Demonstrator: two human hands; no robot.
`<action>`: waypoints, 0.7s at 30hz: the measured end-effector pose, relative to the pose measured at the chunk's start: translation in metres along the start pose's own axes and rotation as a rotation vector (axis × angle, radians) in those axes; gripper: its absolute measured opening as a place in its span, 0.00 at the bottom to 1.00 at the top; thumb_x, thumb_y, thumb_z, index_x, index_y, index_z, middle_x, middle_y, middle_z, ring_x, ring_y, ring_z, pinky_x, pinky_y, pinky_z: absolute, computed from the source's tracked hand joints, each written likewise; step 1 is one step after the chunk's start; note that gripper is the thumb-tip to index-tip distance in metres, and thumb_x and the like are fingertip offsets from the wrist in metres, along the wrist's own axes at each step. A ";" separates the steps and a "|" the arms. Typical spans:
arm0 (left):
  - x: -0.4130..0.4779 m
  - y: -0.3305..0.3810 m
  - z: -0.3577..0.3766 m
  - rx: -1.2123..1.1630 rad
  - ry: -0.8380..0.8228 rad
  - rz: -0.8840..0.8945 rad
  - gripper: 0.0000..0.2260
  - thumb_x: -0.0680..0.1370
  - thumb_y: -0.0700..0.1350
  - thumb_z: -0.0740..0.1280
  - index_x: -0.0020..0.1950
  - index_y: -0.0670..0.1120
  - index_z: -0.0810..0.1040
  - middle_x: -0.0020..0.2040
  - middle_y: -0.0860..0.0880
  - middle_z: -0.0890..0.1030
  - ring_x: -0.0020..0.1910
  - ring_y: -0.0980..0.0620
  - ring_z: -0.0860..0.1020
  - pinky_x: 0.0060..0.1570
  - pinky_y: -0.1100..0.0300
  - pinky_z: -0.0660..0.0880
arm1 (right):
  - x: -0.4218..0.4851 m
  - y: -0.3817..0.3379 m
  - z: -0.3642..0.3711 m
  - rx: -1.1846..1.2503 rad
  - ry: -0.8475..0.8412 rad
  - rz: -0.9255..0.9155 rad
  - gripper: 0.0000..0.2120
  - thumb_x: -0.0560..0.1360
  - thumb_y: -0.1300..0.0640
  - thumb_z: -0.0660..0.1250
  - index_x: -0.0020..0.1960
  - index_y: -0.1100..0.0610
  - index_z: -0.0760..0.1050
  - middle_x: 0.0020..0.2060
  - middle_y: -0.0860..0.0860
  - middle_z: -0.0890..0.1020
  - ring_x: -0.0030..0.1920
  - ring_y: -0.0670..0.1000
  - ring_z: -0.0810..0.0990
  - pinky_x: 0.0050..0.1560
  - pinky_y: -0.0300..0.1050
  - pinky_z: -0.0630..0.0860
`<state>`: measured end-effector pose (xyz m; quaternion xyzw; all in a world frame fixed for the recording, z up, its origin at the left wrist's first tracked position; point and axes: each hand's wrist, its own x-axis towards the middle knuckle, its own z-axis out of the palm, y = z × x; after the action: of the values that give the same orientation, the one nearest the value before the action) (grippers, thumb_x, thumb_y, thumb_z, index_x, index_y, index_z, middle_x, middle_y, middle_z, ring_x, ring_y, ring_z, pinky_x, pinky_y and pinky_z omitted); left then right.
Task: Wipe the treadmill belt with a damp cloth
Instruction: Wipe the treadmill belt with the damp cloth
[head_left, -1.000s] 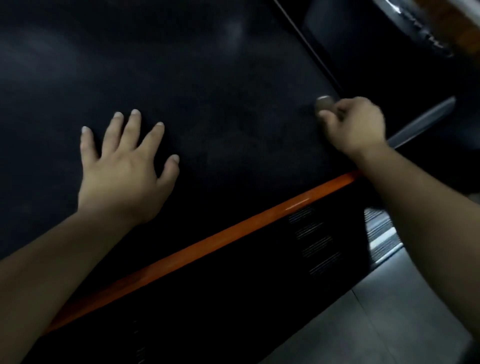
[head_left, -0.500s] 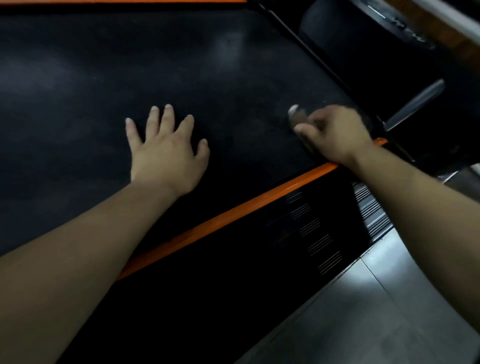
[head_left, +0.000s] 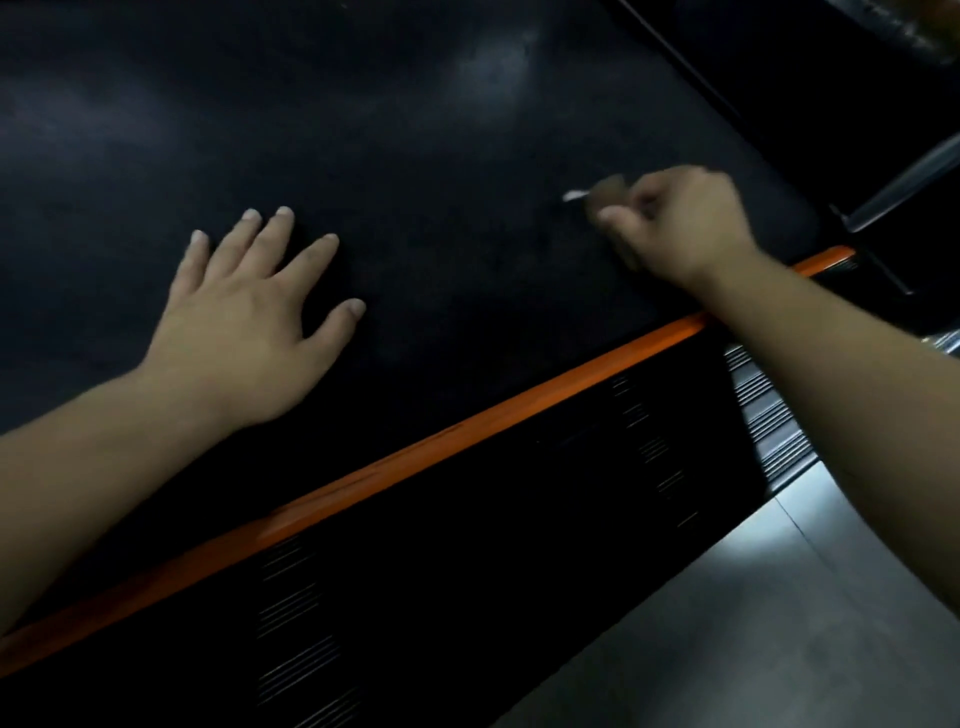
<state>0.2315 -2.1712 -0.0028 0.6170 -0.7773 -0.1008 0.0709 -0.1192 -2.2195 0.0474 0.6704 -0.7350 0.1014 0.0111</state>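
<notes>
**Item 1. treadmill belt**: black, matte, fills upper and centre of head view. Faint pale sheen noted top centre. Both hands are placed on it.

**Item 2. left hand**: laid flat on belt, palm down, fingers straight and spread, thumb out to the right. Nothing is held. Forearm is seen entering from lower left, across the orange strip.

**Item 3. right hand**: on belt near its right end, well apart from left hand. Fingers are curled under into a fist, knuckles up. Forearm enters from right edge.

**Item 4. cloth**: small wad gripped in right hand, against belt surface. Only a blurred bit is seen sticking out left of the fingers, w/ pale tip; colour and dampness cannot be told.

**Item 5. orange strip**: narrow, runs diag. along near edge of belt, lower left to mid right.

**Item 6. side cover**: black, just below strip; groups of thin vent slits are cut in it.

**Item 7. ribbed metal plate**: silver-grey, at right end of cover, partly hidden by right forearm.

**Item 8. floor**: grey, smooth, lower right corner.

**Item 9. grey bar**: slanted, at right edge beyond belt end; type not identifiable.
</notes>
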 end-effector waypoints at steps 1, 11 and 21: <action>-0.004 -0.005 -0.001 -0.010 0.005 0.001 0.39 0.74 0.71 0.43 0.82 0.55 0.59 0.84 0.45 0.53 0.83 0.46 0.48 0.80 0.43 0.42 | 0.004 0.003 -0.004 0.032 0.031 0.140 0.16 0.76 0.43 0.68 0.51 0.55 0.82 0.48 0.58 0.84 0.52 0.60 0.82 0.51 0.50 0.76; -0.036 -0.042 -0.009 -0.005 -0.012 0.034 0.39 0.75 0.71 0.43 0.83 0.55 0.57 0.84 0.46 0.52 0.83 0.47 0.47 0.80 0.44 0.42 | -0.031 -0.062 0.001 0.016 -0.053 -0.095 0.15 0.76 0.42 0.67 0.50 0.55 0.82 0.46 0.57 0.82 0.48 0.58 0.80 0.48 0.46 0.72; -0.053 -0.059 -0.017 0.011 -0.036 0.062 0.34 0.80 0.66 0.48 0.84 0.53 0.55 0.84 0.45 0.49 0.83 0.46 0.43 0.80 0.45 0.38 | -0.089 -0.142 0.009 -0.017 -0.119 -0.255 0.16 0.77 0.40 0.65 0.44 0.53 0.80 0.38 0.52 0.76 0.41 0.58 0.79 0.40 0.48 0.70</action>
<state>0.3038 -2.1340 0.0003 0.5912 -0.7976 -0.1055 0.0568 0.0313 -2.1446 0.0436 0.7630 -0.6441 0.0527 -0.0141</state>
